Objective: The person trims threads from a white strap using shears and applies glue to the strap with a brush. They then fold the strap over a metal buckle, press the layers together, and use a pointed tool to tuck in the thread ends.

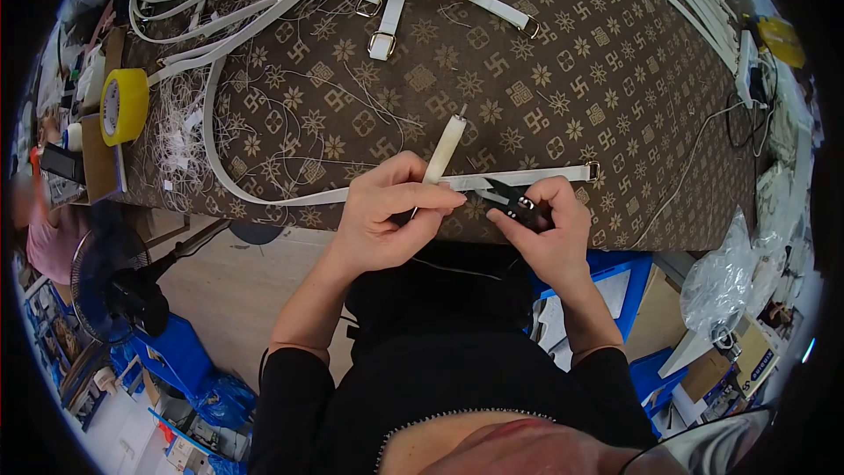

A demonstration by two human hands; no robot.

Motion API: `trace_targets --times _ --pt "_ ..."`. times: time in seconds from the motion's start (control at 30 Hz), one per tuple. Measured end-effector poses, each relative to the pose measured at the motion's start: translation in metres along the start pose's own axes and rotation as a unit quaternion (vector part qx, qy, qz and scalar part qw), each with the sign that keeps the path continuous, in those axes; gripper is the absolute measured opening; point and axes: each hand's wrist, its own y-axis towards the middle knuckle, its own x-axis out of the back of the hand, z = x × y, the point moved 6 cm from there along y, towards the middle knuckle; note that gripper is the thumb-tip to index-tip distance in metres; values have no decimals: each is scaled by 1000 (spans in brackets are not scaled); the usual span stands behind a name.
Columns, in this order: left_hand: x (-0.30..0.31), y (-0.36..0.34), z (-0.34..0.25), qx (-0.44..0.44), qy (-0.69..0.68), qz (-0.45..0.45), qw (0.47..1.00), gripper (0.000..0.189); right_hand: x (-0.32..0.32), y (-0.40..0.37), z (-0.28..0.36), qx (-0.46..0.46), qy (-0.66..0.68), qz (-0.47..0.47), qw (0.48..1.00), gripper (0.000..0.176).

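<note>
My left hand (391,211) is closed around a white strap (308,200) near the table's front edge. A cream-coloured handle (446,149) with a thin metal tip sticks up from the same hand. Just to the right, my right hand (549,224) grips small black thread snips (508,200), whose blades point left toward my left fingertips. Beyond the hands, the strap runs right to a metal buckle (593,171) and curves away to the left. Whether the snips' blades touch the strap or a thread is too small to tell.
White straps with buckles (383,42) lie across the patterned tabletop (527,79), with more at the far right. Loose white threads (185,136) and yellow tape (124,106) are on the left. A fan (114,286) stands below left, near a person in pink (54,242).
</note>
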Motion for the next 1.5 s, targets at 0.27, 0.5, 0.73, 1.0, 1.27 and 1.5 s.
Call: trace_targets --times 0.27,0.5,0.73,1.0,1.27,1.5 --pt "1 0 0 -1 -12 -6 1000 28 -12 10 31 210 -146 -20 967 25" --pt "1 0 0 -1 -10 -5 1000 28 -3 10 3 68 -34 -55 996 17" --pt "1 0 0 1 -6 -7 1000 28 -4 14 13 51 -32 -29 998 23" --pt "2 -1 1 -4 -9 -13 1000 29 -12 11 20 215 -136 -51 966 23" --pt "1 -1 2 -3 -13 -15 1000 28 -2 15 15 79 -24 -17 996 21" --pt "3 0 -1 -7 -9 -30 1000 27 -14 12 28 261 -161 -22 951 36"
